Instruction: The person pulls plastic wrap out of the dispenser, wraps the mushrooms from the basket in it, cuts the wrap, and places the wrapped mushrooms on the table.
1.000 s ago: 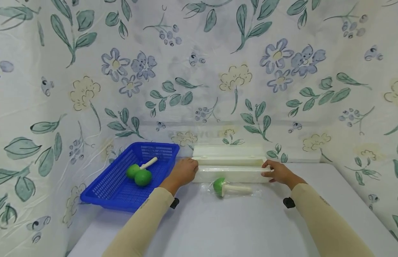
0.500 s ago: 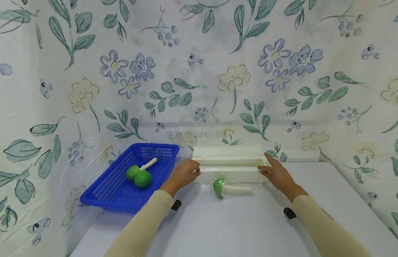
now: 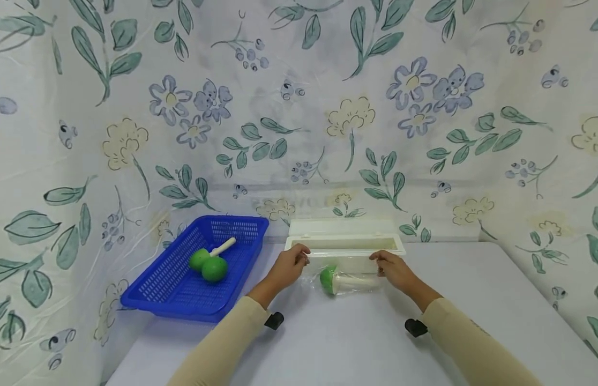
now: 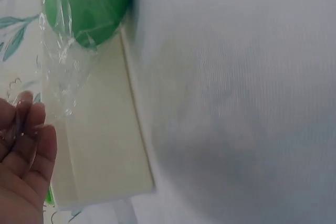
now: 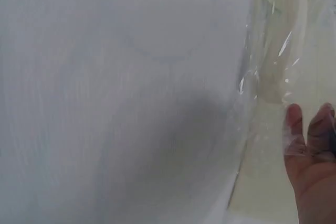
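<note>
Fingers (image 3: 303,254) pinch film (image 3: 347,268) either side of mushroom (image 3: 330,280).

Staged tabletop booth: white table (image 3: 472,300) walled by floral cloth backdrop (image 3: 299,107).

Both hands (image 3: 289,266) left the dispenser (image 3: 344,245) (now pinching film (image 3: 344,268)).

Both arms in long tan sleeves are reaching forward. The left hand (image 3: 290,264) is curling its fingers (image 4: 29,129) and pinching something thin and clear. The right hand (image 3: 393,269) is pinching it too, fingers (image 5: 295,129) bent.
</note>
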`<action>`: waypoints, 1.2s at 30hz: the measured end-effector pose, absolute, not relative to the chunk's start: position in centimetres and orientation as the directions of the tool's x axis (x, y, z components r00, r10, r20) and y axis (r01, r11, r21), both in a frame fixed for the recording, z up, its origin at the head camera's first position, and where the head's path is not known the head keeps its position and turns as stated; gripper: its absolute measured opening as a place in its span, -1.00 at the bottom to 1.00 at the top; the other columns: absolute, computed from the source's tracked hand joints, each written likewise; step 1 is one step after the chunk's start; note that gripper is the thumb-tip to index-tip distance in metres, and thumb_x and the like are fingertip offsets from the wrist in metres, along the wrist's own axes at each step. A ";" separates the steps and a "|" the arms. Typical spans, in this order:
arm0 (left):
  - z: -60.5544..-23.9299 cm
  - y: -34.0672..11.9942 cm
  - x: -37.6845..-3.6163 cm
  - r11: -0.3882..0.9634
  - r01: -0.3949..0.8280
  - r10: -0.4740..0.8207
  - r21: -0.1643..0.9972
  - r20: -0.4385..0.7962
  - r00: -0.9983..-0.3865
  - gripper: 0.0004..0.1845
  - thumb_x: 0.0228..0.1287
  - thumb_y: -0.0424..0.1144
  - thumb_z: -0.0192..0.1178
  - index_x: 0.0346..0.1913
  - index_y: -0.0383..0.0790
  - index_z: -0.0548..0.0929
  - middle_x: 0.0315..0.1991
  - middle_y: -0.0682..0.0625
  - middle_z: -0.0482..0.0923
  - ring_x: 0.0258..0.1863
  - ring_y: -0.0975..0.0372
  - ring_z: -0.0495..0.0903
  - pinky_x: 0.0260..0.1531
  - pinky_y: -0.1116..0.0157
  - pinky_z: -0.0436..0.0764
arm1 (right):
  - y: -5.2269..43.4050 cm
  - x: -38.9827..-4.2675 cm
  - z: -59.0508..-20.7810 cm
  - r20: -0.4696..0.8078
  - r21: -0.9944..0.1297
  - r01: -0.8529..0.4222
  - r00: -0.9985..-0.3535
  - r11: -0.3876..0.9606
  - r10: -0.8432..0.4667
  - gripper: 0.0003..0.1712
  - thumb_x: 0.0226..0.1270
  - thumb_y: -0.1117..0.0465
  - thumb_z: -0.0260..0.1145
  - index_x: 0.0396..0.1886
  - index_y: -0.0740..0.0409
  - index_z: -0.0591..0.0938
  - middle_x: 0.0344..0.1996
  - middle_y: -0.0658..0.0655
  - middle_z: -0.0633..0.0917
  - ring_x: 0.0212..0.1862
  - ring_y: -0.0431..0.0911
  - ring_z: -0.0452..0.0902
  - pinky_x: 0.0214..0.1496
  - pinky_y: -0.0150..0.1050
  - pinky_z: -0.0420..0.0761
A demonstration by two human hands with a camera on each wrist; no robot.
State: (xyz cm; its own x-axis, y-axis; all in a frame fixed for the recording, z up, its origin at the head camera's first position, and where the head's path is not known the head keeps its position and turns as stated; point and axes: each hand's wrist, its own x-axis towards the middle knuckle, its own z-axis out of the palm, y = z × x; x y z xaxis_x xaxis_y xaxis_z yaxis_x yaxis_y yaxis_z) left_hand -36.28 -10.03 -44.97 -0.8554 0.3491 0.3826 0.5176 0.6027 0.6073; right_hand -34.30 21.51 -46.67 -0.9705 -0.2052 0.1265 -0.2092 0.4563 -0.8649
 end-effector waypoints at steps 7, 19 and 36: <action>-45.3 -9.0 -35.5 0.558 0.425 0.303 0.713 0.302 -0.904 -0.76 0.50 -0.38 -0.14 0.04 -0.32 0.51 -0.30 -0.10 0.51 -0.30 0.15 0.44 -0.22 0.16 0.46 | 20.1 -34.7 -47.7 0.020 -0.724 -0.170 -0.974 0.668 -0.227 -0.29 0.15 0.01 0.49 0.24 0.20 0.50 0.01 0.22 0.57 0.03 0.07 0.49 0.06 0.03 0.51; -46.5 -7.1 -35.0 0.698 0.372 0.354 0.611 0.156 -0.922 -0.25 0.07 0.14 0.42 0.24 -0.21 0.50 0.18 -0.12 0.50 0.13 -0.02 0.49 0.04 0.02 0.50 | 19.4 -35.0 -48.7 0.145 -0.619 -0.299 -0.952 0.726 -0.269 -0.74 0.16 0.06 0.47 -0.23 0.10 0.74 -0.18 0.06 0.71 -0.21 -0.08 0.50 -0.18 -0.13 0.54; -47.2 -5.0 -35.2 0.549 0.480 0.420 0.685 0.271 -0.866 -0.75 0.29 -0.29 0.30 -0.01 -0.23 0.62 -0.61 0.10 0.32 -0.64 0.33 0.31 -0.60 0.38 0.36 | 18.5 -34.5 -48.2 0.187 -0.358 -0.467 -0.884 0.809 -0.428 -0.89 0.30 0.28 0.35 -0.30 -0.04 0.61 -0.44 -0.10 0.61 -0.38 -0.17 0.44 -0.25 -0.19 0.51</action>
